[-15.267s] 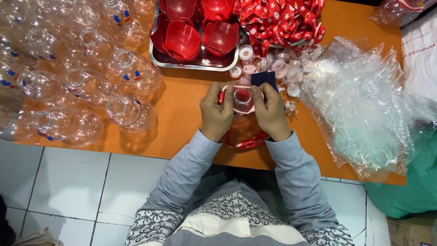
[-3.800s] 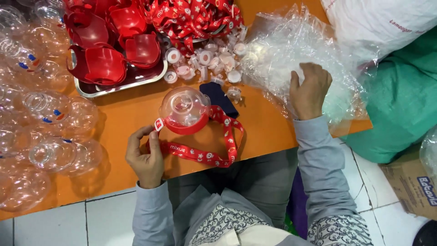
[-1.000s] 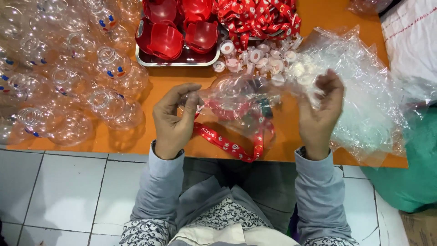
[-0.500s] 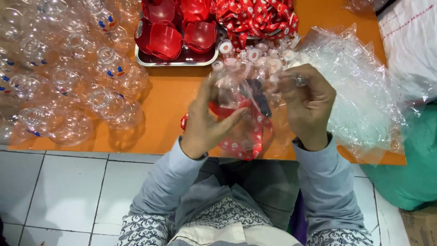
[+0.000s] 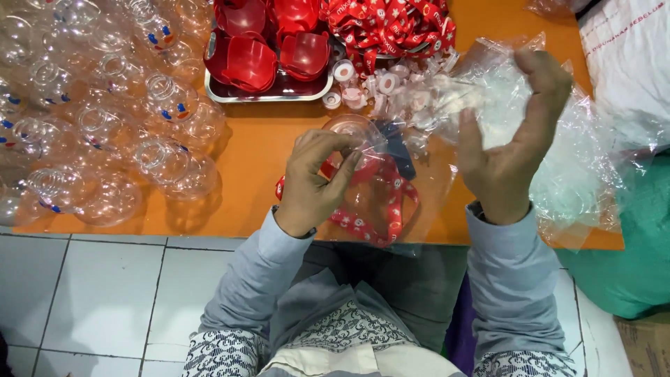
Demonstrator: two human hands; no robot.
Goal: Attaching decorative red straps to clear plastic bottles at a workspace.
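Note:
My left hand [image 5: 317, 178] pinches the mouth of a clear plastic bag [image 5: 419, 181] at the front edge of the orange table [image 5: 258, 160]. Inside the bag lie a clear round bottle with a red cap [image 5: 352, 139] and its red patterned strap [image 5: 380, 216]. My right hand [image 5: 506, 146] is raised to the right with its fingers spread, touching the bag's far side in front of a pile of crumpled clear bags [image 5: 558, 139]. Whether the right hand grips the film is unclear.
Many clear round bottles [image 5: 105, 126] crowd the table's left half. A metal tray [image 5: 269, 91] of red caps stands at the back, with red straps [image 5: 391, 24] and small white rings [image 5: 370, 87] beside it. White tiled floor lies below; a green sack [image 5: 621, 251] sits at right.
The bagged bottle has gone from held up between both hands to lying on the table. My right hand has moved up and to the right and opened.

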